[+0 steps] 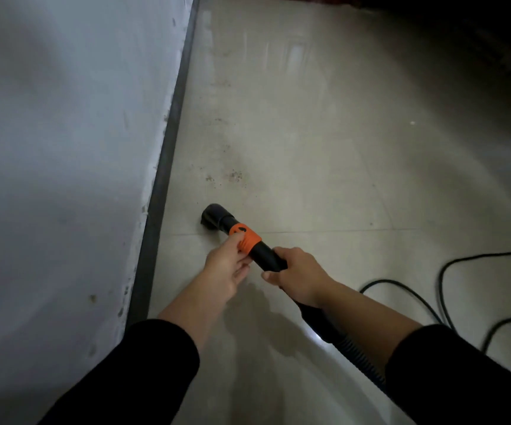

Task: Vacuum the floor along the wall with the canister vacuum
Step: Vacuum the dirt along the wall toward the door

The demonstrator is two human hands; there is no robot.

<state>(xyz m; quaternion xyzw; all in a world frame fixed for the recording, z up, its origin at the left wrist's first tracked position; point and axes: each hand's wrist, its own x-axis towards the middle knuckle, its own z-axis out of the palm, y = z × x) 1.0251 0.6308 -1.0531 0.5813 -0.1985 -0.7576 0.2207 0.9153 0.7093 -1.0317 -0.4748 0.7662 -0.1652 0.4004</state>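
A black vacuum nozzle [217, 215] with an orange collar [246, 237] points at the tiled floor close to the dark baseboard [168, 154]. My left hand [228, 268] pinches the orange collar from the left. My right hand [297, 276] grips the black tube just behind it. The ribbed hose [352, 360] runs back under my right forearm. Specks of dirt [232, 176] lie on the tiles just ahead of the nozzle. The canister itself is out of view.
A pale wall [64, 148] fills the left side. A black power cord [450, 289] loops on the floor at the right. Dark furniture or shadow [478, 41] sits at the far upper right. Beige floor tiles [325, 133] stretch ahead.
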